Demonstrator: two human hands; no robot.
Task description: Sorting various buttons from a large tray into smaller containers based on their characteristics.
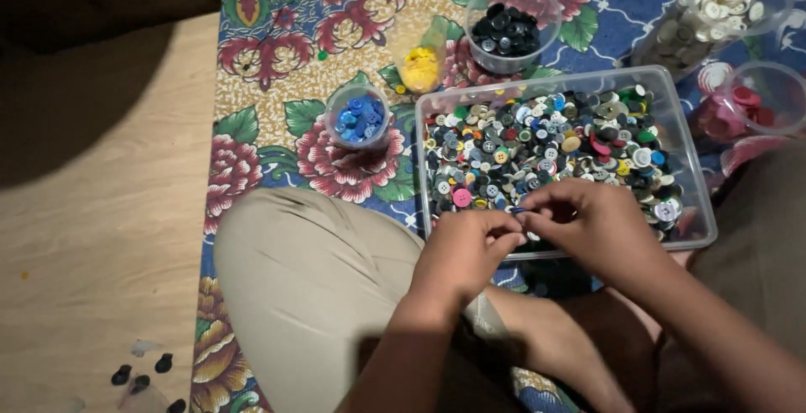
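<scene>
Head view: both hands pinch a small blue button at the near rim of the clear tub

Left hand (464, 249) and right hand (588, 222) meet fingertip to fingertip on the blue button (519, 210); a light, steady pinch seems best. Behind the tub (701, 203): blue-filled cup (358, 117), black-filled cup (506, 31)

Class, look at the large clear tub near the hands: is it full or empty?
Nearly full: the clear tub holds mixed buttons across its whole floor, lid off.
</scene>
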